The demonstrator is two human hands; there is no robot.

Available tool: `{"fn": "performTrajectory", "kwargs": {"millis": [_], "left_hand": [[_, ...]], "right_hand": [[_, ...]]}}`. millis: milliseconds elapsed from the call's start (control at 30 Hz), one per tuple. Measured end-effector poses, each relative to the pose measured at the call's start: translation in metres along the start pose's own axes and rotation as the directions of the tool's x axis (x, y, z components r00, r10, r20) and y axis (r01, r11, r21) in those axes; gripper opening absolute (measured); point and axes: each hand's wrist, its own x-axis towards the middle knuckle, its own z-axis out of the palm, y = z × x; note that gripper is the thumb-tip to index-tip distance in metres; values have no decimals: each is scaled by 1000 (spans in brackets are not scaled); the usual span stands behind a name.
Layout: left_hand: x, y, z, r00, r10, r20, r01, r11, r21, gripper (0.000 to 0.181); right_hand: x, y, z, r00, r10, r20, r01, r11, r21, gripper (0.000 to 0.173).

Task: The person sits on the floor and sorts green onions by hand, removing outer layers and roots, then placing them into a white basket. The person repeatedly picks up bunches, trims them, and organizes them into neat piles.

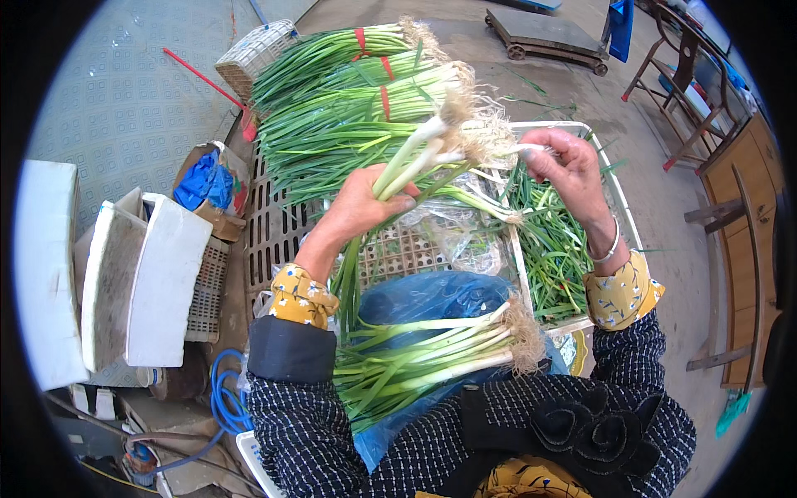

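In my left hand [373, 202] are a few green garlic stalks [405, 159], gripped at their white stems with the roots up and the leaves hanging down. My right hand [563, 165] pinches a thin whitish strand between thumb and fingers, just right of the roots. Behind lie several bundles of green garlic [336, 99], some tied with red bands, roots to the right. Loose stalks [448, 355] rest on a blue plastic bag [436, 289] across my lap.
A white crate [622, 218] of green leaf trimmings [554, 261] stands at the right. Foam boxes [168, 280], a cardboard box [218, 221] and a coiled blue hose [221, 398] are at the left. A flat trolley [548, 37] and a wooden chair [682, 75] stand farther back.
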Motion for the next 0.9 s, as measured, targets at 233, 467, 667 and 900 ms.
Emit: {"fn": "performTrajectory", "kwargs": {"millis": [233,467,667,900], "left_hand": [[-4,-13,0,995,-95,11,96,980,-174,18],[9,-19,19,964,-182,-192,147,972,-182,13],[6,-19,24,959,-199,-203,183,978,-96,14],[2,-28,26,960,-243,-138,241,970,-33,14]], "right_hand": [[12,49,-4,977,211,-20,-186,898,399,22],[0,74,51,859,478,184,-502,710,494,39],[16,70,99,913,304,270,-378,880,287,24],[4,64,88,774,522,358,-592,798,116,24]]}}
